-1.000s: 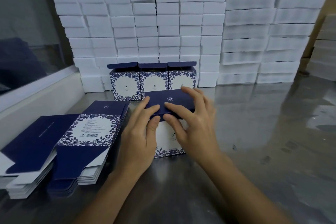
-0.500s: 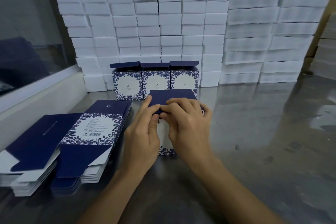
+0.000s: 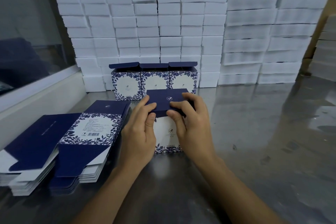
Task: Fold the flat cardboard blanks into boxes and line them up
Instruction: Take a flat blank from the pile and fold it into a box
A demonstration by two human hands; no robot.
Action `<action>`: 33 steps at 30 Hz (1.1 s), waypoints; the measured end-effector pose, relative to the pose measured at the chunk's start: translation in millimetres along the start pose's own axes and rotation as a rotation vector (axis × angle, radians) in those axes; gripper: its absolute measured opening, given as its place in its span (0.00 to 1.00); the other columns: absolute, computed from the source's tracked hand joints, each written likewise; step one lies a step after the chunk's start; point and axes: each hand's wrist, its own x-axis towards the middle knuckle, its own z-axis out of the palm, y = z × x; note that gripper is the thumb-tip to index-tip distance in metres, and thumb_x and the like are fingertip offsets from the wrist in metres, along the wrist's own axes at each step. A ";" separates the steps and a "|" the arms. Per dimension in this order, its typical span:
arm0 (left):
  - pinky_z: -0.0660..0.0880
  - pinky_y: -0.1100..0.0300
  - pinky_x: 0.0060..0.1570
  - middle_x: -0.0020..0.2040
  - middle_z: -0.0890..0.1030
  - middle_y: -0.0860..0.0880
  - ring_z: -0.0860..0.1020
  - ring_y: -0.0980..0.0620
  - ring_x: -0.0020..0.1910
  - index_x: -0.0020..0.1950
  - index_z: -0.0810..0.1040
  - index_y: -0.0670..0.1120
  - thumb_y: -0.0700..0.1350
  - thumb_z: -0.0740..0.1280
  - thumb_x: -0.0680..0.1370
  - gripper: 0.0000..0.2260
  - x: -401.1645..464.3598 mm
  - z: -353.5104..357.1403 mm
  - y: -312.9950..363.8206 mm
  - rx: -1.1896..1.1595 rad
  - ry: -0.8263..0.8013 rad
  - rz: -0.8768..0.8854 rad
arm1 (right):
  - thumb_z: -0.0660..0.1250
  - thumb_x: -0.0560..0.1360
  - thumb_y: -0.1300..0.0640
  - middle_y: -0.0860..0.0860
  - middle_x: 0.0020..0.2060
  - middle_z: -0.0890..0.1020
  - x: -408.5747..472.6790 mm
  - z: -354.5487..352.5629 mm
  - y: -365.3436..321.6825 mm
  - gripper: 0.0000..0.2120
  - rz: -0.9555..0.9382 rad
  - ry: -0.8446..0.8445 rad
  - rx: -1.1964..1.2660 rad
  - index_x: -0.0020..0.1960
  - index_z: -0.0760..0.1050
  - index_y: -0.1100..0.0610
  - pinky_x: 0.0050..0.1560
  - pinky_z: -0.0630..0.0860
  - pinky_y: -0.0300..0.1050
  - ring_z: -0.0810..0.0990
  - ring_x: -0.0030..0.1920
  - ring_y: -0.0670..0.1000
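Hands meet over a half-built blue-and-white floral box [image 3: 168, 132] standing upright on the steel table [image 3: 263, 142], just in front of three finished boxes [image 3: 154, 81] lined up against a wall of white foam blocks [image 3: 181, 29]. Left hand [image 3: 139, 132] and right hand [image 3: 190, 123] each pinch the navy lid flap [image 3: 166, 99], thumbs under its front edge and fingers curled over the top. Closing it cleanly likely means keeping both thumbs level, bending the tuck tab along its crease and feeding it inside the front panel evenly so the cardboard does not buckle. Stacks of flat blanks [image 3: 76, 138] wait just beside the left forearm.
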 end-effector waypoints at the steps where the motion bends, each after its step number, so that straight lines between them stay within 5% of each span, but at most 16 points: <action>1: 0.64 0.74 0.63 0.70 0.74 0.48 0.70 0.58 0.67 0.63 0.78 0.42 0.44 0.58 0.82 0.15 0.3 -0.3 -1.2 0.002 0.003 0.000 | 0.66 0.80 0.56 0.57 0.65 0.74 -0.8 -0.8 1.9 0.11 0.010 0.001 0.010 0.59 0.80 0.60 0.62 0.76 0.48 0.74 0.64 0.52; 4: 0.63 0.74 0.65 0.71 0.73 0.47 0.70 0.55 0.69 0.64 0.77 0.41 0.44 0.57 0.82 0.15 1.3 -1.6 -5.3 0.022 -0.007 -0.005 | 0.63 0.82 0.59 0.50 0.65 0.72 0.9 -7.1 9.8 0.11 0.104 -0.048 0.115 0.62 0.76 0.60 0.62 0.72 0.37 0.72 0.63 0.40; 9: 0.61 0.76 0.64 0.71 0.72 0.48 0.69 0.58 0.69 0.65 0.76 0.42 0.44 0.58 0.82 0.15 0.5 -1.7 -6.5 0.023 -0.013 -0.003 | 0.65 0.81 0.64 0.47 0.60 0.75 7.5 -8.3 12.3 0.07 0.149 -0.035 0.200 0.56 0.79 0.58 0.57 0.69 0.29 0.75 0.59 0.39; 12: 0.60 0.76 0.65 0.72 0.70 0.52 0.67 0.61 0.69 0.66 0.76 0.42 0.43 0.58 0.83 0.14 -0.8 -1.4 -6.3 0.021 -0.009 -0.011 | 0.67 0.79 0.66 0.50 0.61 0.78 3.4 -5.9 8.3 0.09 0.088 0.056 0.061 0.56 0.81 0.58 0.59 0.73 0.41 0.77 0.61 0.49; 16: 0.58 0.79 0.64 0.74 0.65 0.54 0.63 0.62 0.71 0.71 0.72 0.45 0.44 0.59 0.82 0.17 -3.6 2.0 -0.8 -0.017 -0.055 -0.040 | 0.72 0.69 0.70 0.51 0.63 0.81 -6.5 -2.6 -2.6 0.24 -0.190 0.037 -0.411 0.63 0.81 0.55 0.65 0.65 0.55 0.77 0.67 0.55; 19: 0.57 0.77 0.66 0.77 0.64 0.53 0.61 0.61 0.74 0.76 0.64 0.51 0.47 0.58 0.82 0.21 -5.1 3.4 -0.7 -0.055 -0.112 -0.047 | 0.65 0.75 0.60 0.52 0.65 0.80 -12.9 7.8 -17.0 0.21 -0.239 -0.026 -0.461 0.68 0.78 0.54 0.73 0.60 0.60 0.75 0.70 0.53; 23: 0.66 0.67 0.66 0.74 0.64 0.64 0.66 0.68 0.70 0.78 0.52 0.62 0.55 0.56 0.83 0.25 -8.8 4.3 -7.4 -0.155 -0.175 -0.169 | 0.63 0.79 0.57 0.52 0.67 0.79 -11.9 13.0 -21.9 0.19 -0.200 -0.054 -0.405 0.68 0.77 0.56 0.77 0.58 0.59 0.73 0.72 0.53; 27: 0.74 0.54 0.54 0.67 0.77 0.54 0.77 0.49 0.62 0.76 0.56 0.62 0.55 0.60 0.81 0.24 -15.9 11.2 -13.8 0.105 -0.468 -0.205 | 0.66 0.79 0.57 0.51 0.61 0.82 -1.2 2.2 -4.6 0.13 -0.155 0.058 -0.388 0.62 0.81 0.56 0.74 0.63 0.59 0.78 0.65 0.54; 30: 0.65 0.49 0.67 0.66 0.76 0.51 0.75 0.47 0.62 0.71 0.66 0.55 0.56 0.60 0.81 0.19 -12.3 12.3 -19.5 0.430 -0.604 -0.174 | 0.66 0.79 0.57 0.51 0.59 0.83 8.1 -6.0 15.1 0.12 -0.133 0.126 -0.425 0.60 0.82 0.57 0.73 0.64 0.60 0.79 0.63 0.55; 33: 0.52 0.42 0.75 0.63 0.76 0.47 0.74 0.46 0.62 0.65 0.74 0.48 0.54 0.61 0.80 0.17 -4.8 5.9 -31.0 0.649 -0.503 -0.174 | 0.65 0.80 0.58 0.53 0.59 0.82 16.5 -13.4 37.2 0.11 -0.090 0.186 -0.500 0.61 0.81 0.58 0.74 0.62 0.60 0.78 0.64 0.57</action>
